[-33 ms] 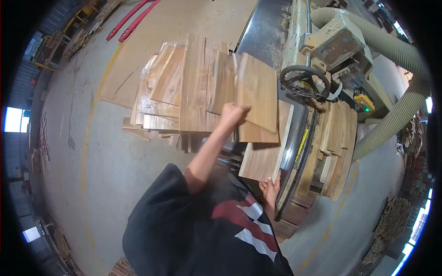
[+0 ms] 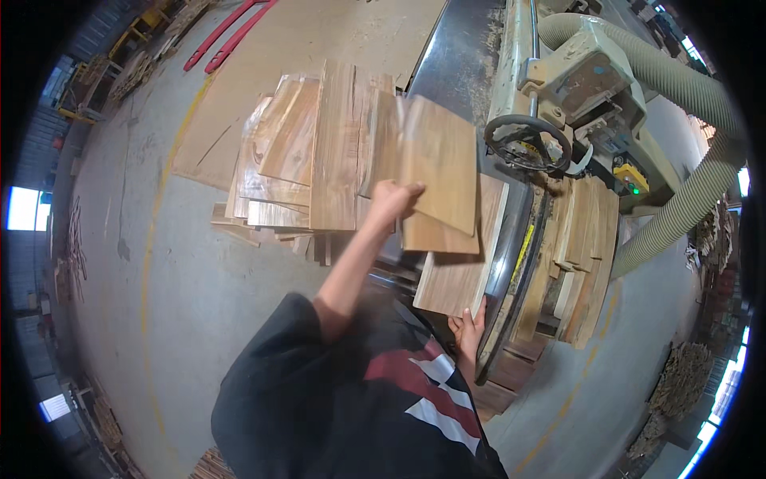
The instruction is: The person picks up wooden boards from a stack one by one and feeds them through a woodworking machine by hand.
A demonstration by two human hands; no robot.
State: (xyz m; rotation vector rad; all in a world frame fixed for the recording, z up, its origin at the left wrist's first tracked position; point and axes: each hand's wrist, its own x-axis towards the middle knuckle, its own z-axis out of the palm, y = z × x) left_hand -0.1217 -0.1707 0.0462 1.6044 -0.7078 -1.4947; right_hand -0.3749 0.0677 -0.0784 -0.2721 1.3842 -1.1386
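My left hand [image 2: 392, 199] is closed on the left edge of a light brown wooden board [image 2: 443, 164], tilted over the machine's bed. A second wooden board [image 2: 439, 239] shows just under its near edge; whether the same grip takes in both is hidden. Below them lies another wooden board [image 2: 455, 283] with a pale right edge. My right hand [image 2: 467, 326] grips that lower board at its near right corner, thumb on top and the other fingers partly hidden. To the left, overlapping wooden boards [image 2: 335, 160] lie in an uneven stack.
Beside the dark metal bed [image 2: 459, 56] stands a machine with a black handwheel [image 2: 528, 144] and a ribbed hose [image 2: 678, 76]. More wooden pieces [image 2: 586, 247] are stacked at the right. Red forks [image 2: 227, 36] lie on the floor at the far left.
My left hand and the two upper boards have shifted slightly left. My right hand and the lower board stay in place.
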